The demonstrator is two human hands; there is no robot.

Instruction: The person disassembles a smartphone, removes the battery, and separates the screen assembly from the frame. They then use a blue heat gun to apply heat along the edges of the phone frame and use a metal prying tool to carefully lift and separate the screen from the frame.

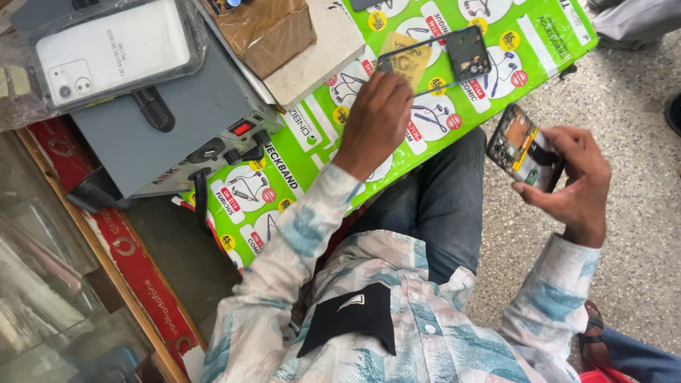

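Left to right: grey power unit [177, 113] on the worktop [312, 135]; left hand [376, 117], fingers pinching the edge of a thin back cover [443, 57] raised above the green poster; right hand [578, 184], fingers clasping the opened phone body [525, 147] by its edges. Both parts look light, stiff, fragile; best held by rims.

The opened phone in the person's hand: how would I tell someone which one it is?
Start at the green printed sheet covering the work surface, then look off its edge, above the speckled floor. There the right hand holds the opened phone, its insides exposed with an orange patch, unlike the intact white phone on the grey box.
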